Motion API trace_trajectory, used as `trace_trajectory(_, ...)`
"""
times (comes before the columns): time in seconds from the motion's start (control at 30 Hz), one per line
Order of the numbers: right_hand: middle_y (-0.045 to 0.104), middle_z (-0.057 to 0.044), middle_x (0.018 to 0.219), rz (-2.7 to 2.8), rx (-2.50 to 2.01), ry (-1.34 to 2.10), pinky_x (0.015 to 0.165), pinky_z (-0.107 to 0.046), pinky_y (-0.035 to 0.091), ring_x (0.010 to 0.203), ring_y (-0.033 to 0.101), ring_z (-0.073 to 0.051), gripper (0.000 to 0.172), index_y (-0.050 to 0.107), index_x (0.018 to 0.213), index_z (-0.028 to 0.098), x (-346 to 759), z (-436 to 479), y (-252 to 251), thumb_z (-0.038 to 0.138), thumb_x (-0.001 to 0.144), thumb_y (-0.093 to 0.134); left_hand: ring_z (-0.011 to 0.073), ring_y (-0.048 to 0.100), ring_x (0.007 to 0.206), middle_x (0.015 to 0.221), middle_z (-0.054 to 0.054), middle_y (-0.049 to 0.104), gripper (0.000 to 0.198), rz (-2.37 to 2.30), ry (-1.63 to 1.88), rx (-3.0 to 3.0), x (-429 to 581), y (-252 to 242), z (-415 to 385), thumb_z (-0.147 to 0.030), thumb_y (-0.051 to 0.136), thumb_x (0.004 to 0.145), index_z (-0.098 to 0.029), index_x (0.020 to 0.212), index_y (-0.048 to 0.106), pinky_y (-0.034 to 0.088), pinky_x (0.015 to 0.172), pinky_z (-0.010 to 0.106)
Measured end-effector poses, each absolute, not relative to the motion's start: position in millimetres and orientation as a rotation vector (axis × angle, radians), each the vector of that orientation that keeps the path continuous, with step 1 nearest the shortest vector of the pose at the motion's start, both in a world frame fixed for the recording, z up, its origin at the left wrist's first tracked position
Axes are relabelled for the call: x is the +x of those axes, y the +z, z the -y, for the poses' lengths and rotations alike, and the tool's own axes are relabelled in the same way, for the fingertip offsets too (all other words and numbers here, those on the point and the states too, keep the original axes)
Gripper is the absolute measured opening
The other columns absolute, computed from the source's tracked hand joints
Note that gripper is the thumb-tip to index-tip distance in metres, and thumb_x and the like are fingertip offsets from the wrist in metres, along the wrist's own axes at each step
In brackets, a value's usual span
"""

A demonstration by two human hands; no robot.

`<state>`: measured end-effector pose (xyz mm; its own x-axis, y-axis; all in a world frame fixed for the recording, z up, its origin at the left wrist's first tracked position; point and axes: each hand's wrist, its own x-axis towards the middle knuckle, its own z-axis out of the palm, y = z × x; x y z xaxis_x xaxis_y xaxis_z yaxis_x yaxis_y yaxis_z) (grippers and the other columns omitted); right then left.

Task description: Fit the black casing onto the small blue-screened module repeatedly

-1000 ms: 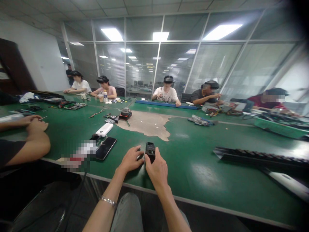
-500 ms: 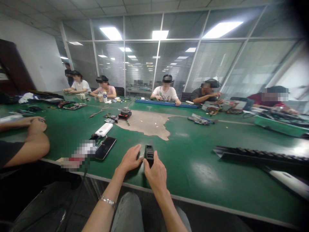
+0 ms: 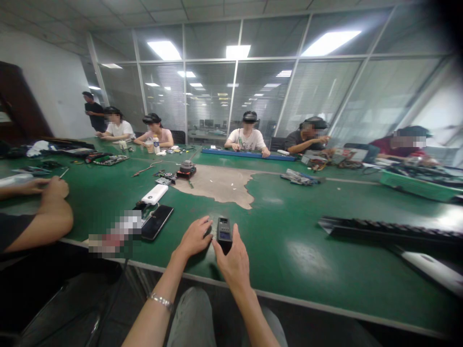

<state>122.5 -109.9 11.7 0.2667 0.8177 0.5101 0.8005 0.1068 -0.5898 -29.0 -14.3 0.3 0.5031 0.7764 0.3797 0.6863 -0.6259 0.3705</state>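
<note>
The right hand [image 3: 235, 259] grasps a small black box-shaped device [image 3: 224, 226] between thumb and fingers, the device sitting at its eleven o'clock near the front edge of the green tabletop [image 3: 269, 246]. The left hand [image 3: 195, 236], loose with thumb and fingers parted, rests just beside it at nine o'clock. From the device, a black smartphone [image 3: 157, 224] lies at nine, a white power bank [image 3: 155, 194] at ten.
</note>
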Motion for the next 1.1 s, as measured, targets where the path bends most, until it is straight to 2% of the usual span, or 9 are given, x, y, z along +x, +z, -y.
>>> trace_trajectory(0.07, 0.049, -0.022, 0.136, 1.505, -1.72, 0.047, 0.098, -0.04, 0.041, 0.121, 0.052, -0.031, 0.081, 0.025, 0.146, 0.004, 123, 109, 14, 0.049, 0.084, 0.053, 0.0251, 0.041, 0.133, 0.144, 0.011, 0.044, 0.05, -1.266, 0.78, 2.57, -29, 0, 14, -0.031, 0.056, 0.086, -0.018, 0.133, 0.051, 0.033, 0.112, 0.043)
trace_trajectory(0.2, 0.058, -0.021, 0.126, 1.539, -1.794, 0.112, 0.093, -0.04, 0.044, 0.111, 0.059, -0.031, 0.069, 0.036, 0.141, 0.004, 124, 107, 19, 0.045, 0.087, 0.049, 0.0252, 0.042, 0.132, 0.144, 0.01, 0.044, 0.05, -1.267, 0.784, 2.57, -28, 1, 15, -0.03, 0.057, 0.084, -0.019, 0.133, 0.052, 0.033, 0.111, 0.043)
trace_trajectory(0.37, 0.06, -0.021, 0.123, 1.475, -1.732, 0.15, 0.092, -0.038, 0.045, 0.113, 0.059, -0.03, 0.066, 0.041, 0.139, 0.005, 124, 105, 41, 0.045, 0.087, 0.049, 0.0254, 0.042, 0.132, 0.144, 0.01, 0.045, 0.047, -1.261, 0.805, 2.567, -28, 2, 17, -0.035, 0.055, 0.087, -0.02, 0.131, 0.053, 0.034, 0.11, 0.043)
trace_trajectory(0.57, 0.053, -0.019, 0.134, 1.309, -1.587, 0.059, 0.102, -0.04, 0.04, 0.123, 0.052, -0.028, 0.069, 0.043, 0.139, 0.008, 151, 105, 65, 0.05, 0.085, 0.052, 0.0256, 0.042, 0.132, 0.145, 0.01, 0.044, 0.047, -1.248, 0.783, 2.573, -28, 2, 16, -0.037, 0.056, 0.087, -0.021, 0.132, 0.053, 0.034, 0.11, 0.043)
trace_trajectory(0.67, 0.053, -0.017, 0.135, 1.253, -1.629, 0.047, 0.104, -0.04, 0.038, 0.124, 0.051, -0.028, 0.069, 0.044, 0.139, 0.01, 173, 107, 53, 0.051, 0.083, 0.053, 0.0253, 0.042, 0.132, 0.145, 0.009, 0.044, 0.048, -1.257, 0.785, 2.554, -28, 2, 16, -0.034, 0.057, 0.086, -0.022, 0.132, 0.053, 0.033, 0.111, 0.043)
trace_trajectory(0.87, 0.057, -0.02, 0.13, 1.3, -1.758, 0.107, 0.1, -0.042, 0.042, 0.12, 0.054, -0.03, 0.069, 0.045, 0.137, 0.007, 192, 112, 17, 0.049, 0.083, 0.052, 0.0249, 0.043, 0.131, 0.144, 0.01, 0.045, 0.045, -1.272, 0.774, 2.578, -26, 3, 17, -0.036, 0.054, 0.087, -0.022, 0.13, 0.055, 0.034, 0.11, 0.042)
trace_trajectory(1.1, 0.056, -0.021, 0.13, 1.371, -1.776, 0.108, 0.1, -0.043, 0.042, 0.119, 0.055, -0.03, 0.069, 0.044, 0.137, 0.005, 186, 112, 6, 0.048, 0.084, 0.05, 0.0263, 0.045, 0.13, 0.143, 0.011, 0.046, 0.042, -1.265, 0.759, 2.611, -26, 6, 18, -0.039, 0.054, 0.088, -0.022, 0.126, 0.059, 0.035, 0.109, 0.043)
